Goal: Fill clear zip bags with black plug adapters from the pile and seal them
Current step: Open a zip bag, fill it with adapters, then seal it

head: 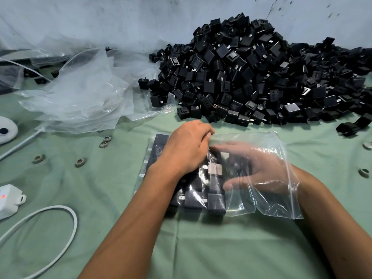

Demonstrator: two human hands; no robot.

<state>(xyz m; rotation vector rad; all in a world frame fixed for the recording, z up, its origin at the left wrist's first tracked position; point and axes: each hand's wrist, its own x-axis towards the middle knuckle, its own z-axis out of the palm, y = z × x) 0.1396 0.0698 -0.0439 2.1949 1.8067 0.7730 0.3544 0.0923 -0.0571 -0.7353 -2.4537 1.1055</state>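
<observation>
Right hand [259, 170] sits inside the clear zip bag [267, 198] at centre frame, its grip spread flat with fingers straight against the packed black adapters [213, 198], apparently nudging them into tidy rows. Left hand [187, 150] rests on the bag from outside, fingers curled over its upper edge, likely to pin it to the green surface [201, 248]. Behind them, at upper right, waits the pile [261, 77]; spare plastic bags [84, 97] lie crumpled at upper left.

adapter pile [259, 77] behind zip bag [267, 198], loose bags [84, 93] left
</observation>
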